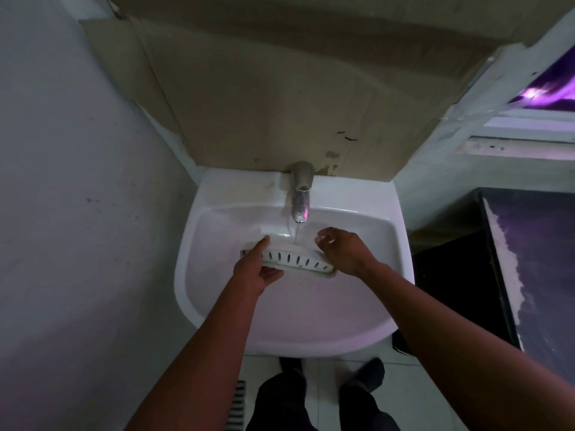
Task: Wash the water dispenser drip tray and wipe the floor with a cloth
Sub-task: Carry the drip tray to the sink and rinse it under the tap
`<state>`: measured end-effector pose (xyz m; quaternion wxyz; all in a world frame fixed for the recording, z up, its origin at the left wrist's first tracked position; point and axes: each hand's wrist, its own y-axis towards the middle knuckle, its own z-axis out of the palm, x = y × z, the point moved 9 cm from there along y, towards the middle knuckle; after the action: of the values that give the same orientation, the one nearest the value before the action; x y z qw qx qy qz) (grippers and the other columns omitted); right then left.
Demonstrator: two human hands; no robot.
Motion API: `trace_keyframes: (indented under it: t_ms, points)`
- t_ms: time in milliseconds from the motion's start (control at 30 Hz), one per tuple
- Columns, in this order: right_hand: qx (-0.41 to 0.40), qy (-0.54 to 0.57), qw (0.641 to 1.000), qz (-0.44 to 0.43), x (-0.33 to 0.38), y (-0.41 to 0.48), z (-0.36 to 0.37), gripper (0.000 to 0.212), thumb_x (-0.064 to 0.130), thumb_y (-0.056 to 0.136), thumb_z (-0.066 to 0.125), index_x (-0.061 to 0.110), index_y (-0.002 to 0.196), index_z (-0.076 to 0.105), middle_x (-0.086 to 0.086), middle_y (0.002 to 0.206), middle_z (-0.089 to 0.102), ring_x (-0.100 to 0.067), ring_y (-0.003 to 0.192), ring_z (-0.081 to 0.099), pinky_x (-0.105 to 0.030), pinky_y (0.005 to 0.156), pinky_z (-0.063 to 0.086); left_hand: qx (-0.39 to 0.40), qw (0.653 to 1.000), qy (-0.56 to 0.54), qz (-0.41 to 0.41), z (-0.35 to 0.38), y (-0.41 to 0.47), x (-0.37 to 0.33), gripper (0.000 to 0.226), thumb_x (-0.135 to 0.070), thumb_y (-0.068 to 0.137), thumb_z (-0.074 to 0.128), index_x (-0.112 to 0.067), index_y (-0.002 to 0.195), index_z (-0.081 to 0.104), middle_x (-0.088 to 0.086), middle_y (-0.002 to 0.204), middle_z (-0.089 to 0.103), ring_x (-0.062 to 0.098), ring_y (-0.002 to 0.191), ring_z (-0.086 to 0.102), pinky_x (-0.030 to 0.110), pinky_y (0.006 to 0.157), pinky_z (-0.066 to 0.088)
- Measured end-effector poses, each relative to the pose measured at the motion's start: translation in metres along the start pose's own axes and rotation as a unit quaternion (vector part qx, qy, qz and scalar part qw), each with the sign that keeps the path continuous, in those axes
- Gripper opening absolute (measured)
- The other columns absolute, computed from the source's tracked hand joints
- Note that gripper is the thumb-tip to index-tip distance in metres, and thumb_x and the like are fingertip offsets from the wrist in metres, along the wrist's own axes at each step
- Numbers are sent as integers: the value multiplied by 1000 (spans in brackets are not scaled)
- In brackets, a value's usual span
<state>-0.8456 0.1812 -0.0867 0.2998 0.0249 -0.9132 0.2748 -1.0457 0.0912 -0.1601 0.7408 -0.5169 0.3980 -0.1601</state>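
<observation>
White glazed ceramic forms the rounded wall-hung sink basin (pixel 401 259) at the centre of the frame, smooth and glossy, with a short chrome tap (pixel 300 194) at its back rim running a thin stream of water (pixel 295 236). No brand, label or writing can be read anywhere. Under the stream, in the middle of the basin, sits the white plastic drip tray (pixel 289 259), long and shallow, its grille cut with a row of narrow dark slots. Left hand (pixel 256 269) grips the tray's left end, thumb below the near edge and index finger stretched straight along the top. Right hand (pixel 345 248) rests at the tray's right end with fingers loosely curled and partly parted; whether it actually clasps the tray cannot be told. Creased brown cardboard (pixel 264 98) covers the wall behind the tap.
</observation>
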Motion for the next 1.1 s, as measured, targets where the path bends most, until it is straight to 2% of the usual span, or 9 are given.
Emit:
trace_keyframes:
  t_ms: [200, 267, 367, 500, 633, 733, 800, 933, 1100]
  points:
    - [-193, -5, 966, -170, 70, -14, -60, 67, 20, 90, 61, 22, 150, 31, -8, 153, 36, -27, 130, 48, -40, 104, 48, 5, 1000, 22, 0, 7, -16, 0, 62, -35, 74, 83, -4, 120, 55, 20, 90, 67, 31, 76, 68, 41, 54, 59]
    - [-217, -48, 948, -226, 96, -23, -68, 73, 18, 88, 61, 22, 153, 27, -9, 158, 29, -30, 137, 42, -39, 104, 46, 6, 1000, 25, 1, 9, -20, -1, 62, -35, 74, 83, -3, 119, 55, 22, 94, 67, 32, 80, 68, 43, 56, 58]
    - [-209, -118, 929, -281, 118, -30, -64, 69, 15, 88, 60, 17, 152, 33, -11, 159, 30, -32, 136, 43, -41, 106, 44, 3, 1000, 25, 4, 9, -28, -3, 56, -34, 75, 82, -4, 113, 54, 22, 93, 66, 34, 82, 67, 47, 62, 58]
    - [-189, -138, 930, -284, 115, -31, -56, 66, 10, 87, 58, 16, 150, 39, -8, 159, 32, -30, 137, 43, -42, 111, 41, 10, 1000, 27, -1, 10, -36, -6, 55, -35, 76, 81, -5, 114, 54, 22, 92, 65, 35, 80, 68, 47, 61, 58]
    - [-159, -136, 940, -269, 108, -33, -46, 73, 10, 88, 55, 23, 154, 28, 0, 164, 19, -25, 140, 38, -37, 111, 39, 9, 999, 29, -9, 8, -43, -7, 61, -35, 74, 83, -5, 118, 54, 24, 98, 67, 38, 81, 69, 46, 59, 59]
    - [-150, -123, 950, -246, 100, -35, -41, 77, 18, 89, 58, 26, 156, 19, -3, 165, 16, -28, 140, 37, -42, 110, 42, 7, 1000, 25, -10, 6, -46, -8, 62, -35, 73, 83, -5, 120, 55, 23, 104, 65, 39, 86, 68, 44, 56, 58]
    - [-156, -92, 963, -200, 84, -39, -44, 78, 33, 91, 59, 26, 156, 16, -8, 161, 27, -30, 138, 40, -44, 109, 42, -4, 1000, 12, 0, 4, -50, -12, 62, -34, 72, 84, -5, 120, 56, 22, 102, 65, 39, 82, 67, 41, 51, 57]
    - [-131, -49, 985, -98, 36, -51, -37, 70, 59, 88, 58, 26, 147, 39, -8, 138, 55, -26, 122, 55, -39, 98, 49, -12, 1000, -10, 11, 5, -54, -16, 65, -33, 69, 87, -5, 120, 58, 23, 106, 66, 40, 78, 68, 42, 47, 56]
    - [-109, 53, 992, -31, -6, -62, -27, 36, 45, 90, 64, 23, 118, 64, -4, 99, 74, -22, 87, 71, -32, 79, 57, 40, 999, 9, 10, 16, -70, -15, 44, -42, 91, 63, -6, 115, 55, 25, 103, 63, 40, 80, 66, 51, 62, 54]
